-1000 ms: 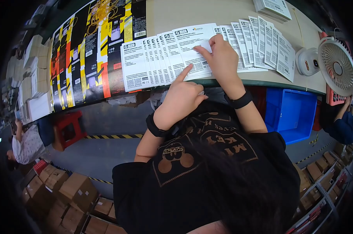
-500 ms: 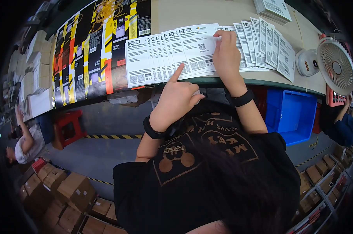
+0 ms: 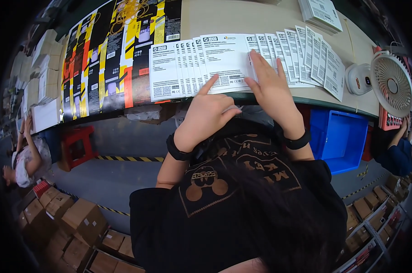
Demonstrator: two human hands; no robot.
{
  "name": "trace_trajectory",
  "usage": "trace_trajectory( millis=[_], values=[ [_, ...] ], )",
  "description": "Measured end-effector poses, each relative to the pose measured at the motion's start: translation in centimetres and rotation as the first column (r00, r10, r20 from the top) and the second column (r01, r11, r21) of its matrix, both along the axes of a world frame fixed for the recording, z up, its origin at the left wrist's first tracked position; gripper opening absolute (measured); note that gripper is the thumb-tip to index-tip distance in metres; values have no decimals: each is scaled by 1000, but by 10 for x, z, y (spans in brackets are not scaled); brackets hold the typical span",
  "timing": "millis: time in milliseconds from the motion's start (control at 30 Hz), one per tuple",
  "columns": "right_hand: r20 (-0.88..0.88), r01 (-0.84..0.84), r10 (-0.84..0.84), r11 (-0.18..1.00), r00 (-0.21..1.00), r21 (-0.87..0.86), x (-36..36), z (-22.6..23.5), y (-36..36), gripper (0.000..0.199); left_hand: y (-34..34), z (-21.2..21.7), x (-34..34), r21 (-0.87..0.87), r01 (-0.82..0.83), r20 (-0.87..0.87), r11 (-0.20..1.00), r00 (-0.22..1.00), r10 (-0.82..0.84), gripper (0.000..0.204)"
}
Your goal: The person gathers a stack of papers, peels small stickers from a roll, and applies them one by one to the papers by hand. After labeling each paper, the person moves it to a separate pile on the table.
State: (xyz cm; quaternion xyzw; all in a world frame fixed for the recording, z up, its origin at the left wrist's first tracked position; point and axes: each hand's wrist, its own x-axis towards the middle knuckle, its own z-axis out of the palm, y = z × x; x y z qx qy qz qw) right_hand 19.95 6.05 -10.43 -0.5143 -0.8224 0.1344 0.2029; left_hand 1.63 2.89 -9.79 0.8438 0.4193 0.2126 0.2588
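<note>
Fanned white sheets partly hidden by overlap, sheet stack cut off by top edge

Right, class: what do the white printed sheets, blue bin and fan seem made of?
White printed sheets: perhaps matte paper or thin card, by their flat overlap. Blue bin: probably smooth plastic, evenly coloured. Fan: likely satin plastic, given its moulded slots.

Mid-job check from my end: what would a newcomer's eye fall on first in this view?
Probably the long, overlapping row of white printed sheets along the table's near edge, with the left hand and right hand at its middle. Next, the black, yellow and red printed pieces left of the row. On the right, a round white fan and, below the table edge, a bright blue bin stand out.
</note>
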Motion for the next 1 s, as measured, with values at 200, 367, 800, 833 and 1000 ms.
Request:
trace_trajectory(
  millis=[200,367,800,833,1000],
  values=[
    [-734,-357,-139,803,665,-476,2,21,-1,36,7,17,-2,49,-223,372,974,909,190,10],
    [-672,-410,-228,642,705,-648,-7,21,-3,18,6,20,-5,-75,-425,442,902,797,412,17],
    [-707,-257,-76,900,703,-352,-18,18,-5,8,12,15,-13,-56,-348,436,936,835,337,19],
    [-678,-267,15,926,735,-268,-17,17,-4,8,11,18,-13,-103,-328,398,939,852,341,17],
    [-663,-184,38,971,747,-152,-14,15,1,12,12,18,-12,-136,-252,282,958,917,282,15]
  ],
)
